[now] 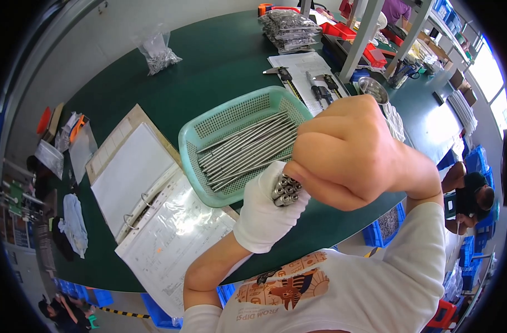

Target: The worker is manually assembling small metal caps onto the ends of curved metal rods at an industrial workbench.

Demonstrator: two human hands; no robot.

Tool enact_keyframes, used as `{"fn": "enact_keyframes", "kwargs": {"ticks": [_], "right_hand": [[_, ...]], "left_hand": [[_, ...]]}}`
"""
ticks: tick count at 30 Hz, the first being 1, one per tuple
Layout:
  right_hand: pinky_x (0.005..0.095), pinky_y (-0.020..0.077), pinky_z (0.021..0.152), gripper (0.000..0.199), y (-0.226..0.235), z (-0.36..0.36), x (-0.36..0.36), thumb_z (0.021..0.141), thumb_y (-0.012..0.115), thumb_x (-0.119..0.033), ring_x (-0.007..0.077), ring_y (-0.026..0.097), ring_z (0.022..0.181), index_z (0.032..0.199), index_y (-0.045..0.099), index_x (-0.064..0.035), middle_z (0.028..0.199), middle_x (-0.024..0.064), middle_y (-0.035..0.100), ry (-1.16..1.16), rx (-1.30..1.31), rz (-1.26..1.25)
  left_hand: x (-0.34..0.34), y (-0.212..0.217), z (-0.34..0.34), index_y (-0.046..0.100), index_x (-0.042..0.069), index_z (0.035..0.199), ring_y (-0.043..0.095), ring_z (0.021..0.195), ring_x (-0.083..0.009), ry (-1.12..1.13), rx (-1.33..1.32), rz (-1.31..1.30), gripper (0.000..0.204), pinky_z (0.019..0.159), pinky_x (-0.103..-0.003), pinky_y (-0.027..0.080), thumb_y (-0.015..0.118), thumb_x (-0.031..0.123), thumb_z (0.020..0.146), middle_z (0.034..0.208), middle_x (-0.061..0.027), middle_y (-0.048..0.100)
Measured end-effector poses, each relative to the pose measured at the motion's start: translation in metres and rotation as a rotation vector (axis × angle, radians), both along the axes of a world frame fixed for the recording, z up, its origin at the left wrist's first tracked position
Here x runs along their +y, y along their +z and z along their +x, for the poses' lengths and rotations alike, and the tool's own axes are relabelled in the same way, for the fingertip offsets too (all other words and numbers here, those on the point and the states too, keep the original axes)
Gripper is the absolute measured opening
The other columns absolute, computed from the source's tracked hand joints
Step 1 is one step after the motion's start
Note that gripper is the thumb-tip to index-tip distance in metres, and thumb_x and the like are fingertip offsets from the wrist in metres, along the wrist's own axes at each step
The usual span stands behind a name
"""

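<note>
My left hand (263,213), in a white glove, is closed around a bundle of thin metal rods (285,191), whose round hollow-looking ends face up. My bare right hand (342,152) is curled into a fist just above and beside the bundle, its thumb side against or very near the rod ends. What its fingers hold, if anything, is hidden. Beyond both hands stands a pale green perforated plastic basket (188,158), partly covered by my right hand. Several long silver rods (245,147) lie in it side by side.
An open ring binder (137,183) lies left of the basket on the green table (209,50). Calipers (289,83) rest on papers behind it. Bags of small metal parts (289,30) are stacked farther back. A metal bowl (373,89) sits at right, by a grey post (362,41).
</note>
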State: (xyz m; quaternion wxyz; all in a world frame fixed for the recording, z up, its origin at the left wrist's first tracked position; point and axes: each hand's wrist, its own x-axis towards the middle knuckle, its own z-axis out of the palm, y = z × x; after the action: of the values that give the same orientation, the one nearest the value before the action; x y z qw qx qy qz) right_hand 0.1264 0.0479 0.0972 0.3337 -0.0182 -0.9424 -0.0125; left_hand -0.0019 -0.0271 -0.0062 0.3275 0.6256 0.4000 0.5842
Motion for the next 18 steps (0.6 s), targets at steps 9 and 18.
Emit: {"fn": "enact_keyframes", "kwargs": {"ticks": [9,18], "right_hand": [[0.0328,0.0260,0.035,0.020,0.0043,-0.0003,-0.0011,0.069,0.062,-0.007,0.0218,0.035,0.037,0.059,0.045,-0.0039,0.050,0.0053,0.038,0.011,0.066,-0.005],[0.0346,0.0295,0.037,0.020,0.0048,-0.0022,-0.0052,0.072,0.062,-0.007,0.0259,0.040,0.039,0.061,0.047,-0.0041,0.052,0.0063,0.041,-0.034,-0.080,-0.112]], "left_hand": [[-0.0031,0.0053,0.0006,0.054,0.002,0.089,0.053,0.054,-0.0080,-0.030,-0.053,-0.017,0.016,0.052,-0.023,0.043,0.064,0.000,0.077,0.066,-0.0030,0.059],[0.0012,0.0008,-0.0027,0.053,0.003,0.085,0.053,0.053,-0.0088,-0.056,-0.115,-0.033,0.015,0.050,-0.024,0.043,0.064,0.000,0.075,0.063,-0.0039,0.058]]}}
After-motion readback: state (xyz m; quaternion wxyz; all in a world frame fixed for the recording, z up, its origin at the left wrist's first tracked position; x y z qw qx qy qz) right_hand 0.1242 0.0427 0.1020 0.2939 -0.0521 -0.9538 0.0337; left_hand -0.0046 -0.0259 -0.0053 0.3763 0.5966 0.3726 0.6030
